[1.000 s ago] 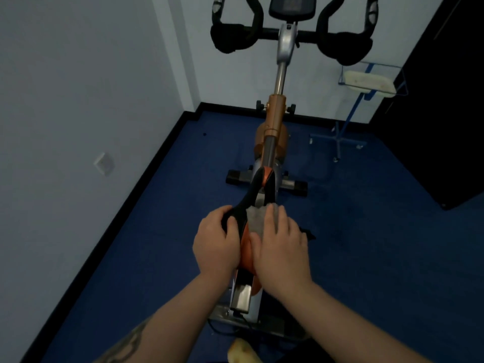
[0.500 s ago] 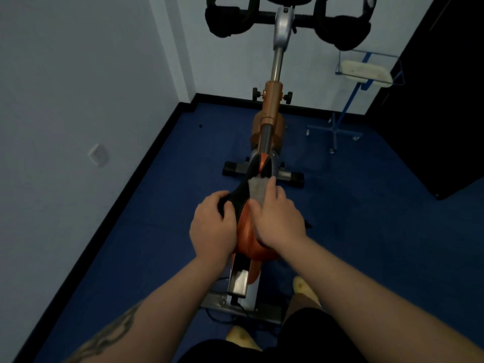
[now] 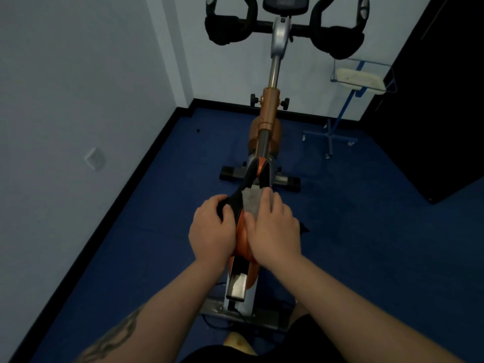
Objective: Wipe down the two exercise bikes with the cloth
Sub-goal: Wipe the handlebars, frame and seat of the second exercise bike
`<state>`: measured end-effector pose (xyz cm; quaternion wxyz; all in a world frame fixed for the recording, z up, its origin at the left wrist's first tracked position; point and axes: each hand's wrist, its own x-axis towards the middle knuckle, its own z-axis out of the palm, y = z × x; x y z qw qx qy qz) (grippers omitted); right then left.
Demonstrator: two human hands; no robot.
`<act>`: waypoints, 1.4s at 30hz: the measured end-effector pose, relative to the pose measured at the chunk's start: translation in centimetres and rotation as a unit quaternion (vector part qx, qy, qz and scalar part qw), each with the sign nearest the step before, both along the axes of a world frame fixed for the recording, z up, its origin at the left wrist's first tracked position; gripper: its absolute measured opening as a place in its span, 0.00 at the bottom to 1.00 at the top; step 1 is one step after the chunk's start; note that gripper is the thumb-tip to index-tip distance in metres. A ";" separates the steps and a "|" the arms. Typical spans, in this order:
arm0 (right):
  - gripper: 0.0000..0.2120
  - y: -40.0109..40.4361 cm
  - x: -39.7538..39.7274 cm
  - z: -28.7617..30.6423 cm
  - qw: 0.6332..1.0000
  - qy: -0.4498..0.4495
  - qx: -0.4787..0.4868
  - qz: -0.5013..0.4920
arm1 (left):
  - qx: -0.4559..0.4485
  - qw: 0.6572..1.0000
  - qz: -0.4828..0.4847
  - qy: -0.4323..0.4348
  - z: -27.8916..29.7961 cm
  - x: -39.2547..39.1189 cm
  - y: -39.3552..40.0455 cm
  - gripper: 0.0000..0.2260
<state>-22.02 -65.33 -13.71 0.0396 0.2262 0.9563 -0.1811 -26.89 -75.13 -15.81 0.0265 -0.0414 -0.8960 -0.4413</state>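
Note:
An orange and black exercise bike point(image 3: 269, 113) stands in front of me, its black handlebars at the top of the head view. Its black and orange saddle point(image 3: 258, 171) points away from me. My left hand point(image 3: 212, 231) grips the saddle's left side with curled fingers. My right hand point(image 3: 272, 229) lies flat on the saddle's right side and presses a grey cloth point(image 3: 251, 200) onto it. Most of the cloth is hidden under that hand. Only one bike is in view.
A white wall with a socket point(image 3: 94, 158) runs along the left. A blue wire stand point(image 3: 337, 124) carrying a white tray point(image 3: 360, 80) stands at the back right. A dark cabinet point(image 3: 440, 113) fills the right side. Blue carpet surrounds the bike.
My right hand with the cloth has slid a little forward along the saddle. The left hand keeps its grip. The view has shifted slightly.

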 end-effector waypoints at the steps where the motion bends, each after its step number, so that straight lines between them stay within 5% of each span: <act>1: 0.33 -0.3 0.7 -0.1 1.000 0.001 0.023 0.022 | 0.000 1.000 0.002 0.001 0.0 0.0 0.0 0.12; 3: 0.33 0.1 1.1 -0.2 0.999 -0.007 0.018 0.043 | -0.002 1.000 0.004 0.001 0.1 0.0 0.0 0.12; 7: 0.30 3.3 -2.4 -0.2 0.987 -0.045 -0.138 -0.068 | -0.007 1.000 0.002 -0.005 0.2 0.2 0.1 0.12; 13: 0.33 -0.2 1.3 0.0 1.000 0.013 0.010 0.006 | -0.005 1.000 0.007 -0.004 0.1 0.1 0.1 0.12; 18: 0.33 1.0 -1.4 -0.2 0.999 0.004 -0.026 -0.030 | -0.004 1.000 0.009 -0.003 0.2 0.1 0.2 0.12; 23: 0.37 -1.0 3.2 -0.9 0.998 0.042 0.044 0.036 | 0.000 1.000 -0.005 -0.001 0.1 0.1 0.0 0.12; 28: 0.32 0.7 -1.3 -0.1 0.998 0.000 -0.045 -0.048 | -0.020 0.999 -0.032 -0.008 0.2 0.0 -0.3 0.13; 33: 0.33 -1.0 2.5 0.0 0.999 0.016 0.033 0.022 | -0.023 0.999 -0.048 -0.004 0.1 0.0 -0.7 0.13; 38: 0.32 1.7 -1.8 0.1 0.990 -0.029 -0.097 -0.099 | -0.023 0.998 -0.058 -0.005 0.5 0.0 -0.7 0.12; 42: 0.32 -1.3 2.6 0.4 0.999 0.042 0.013 -0.031 | -0.018 0.998 -0.054 -0.011 0.5 0.0 -0.9 0.12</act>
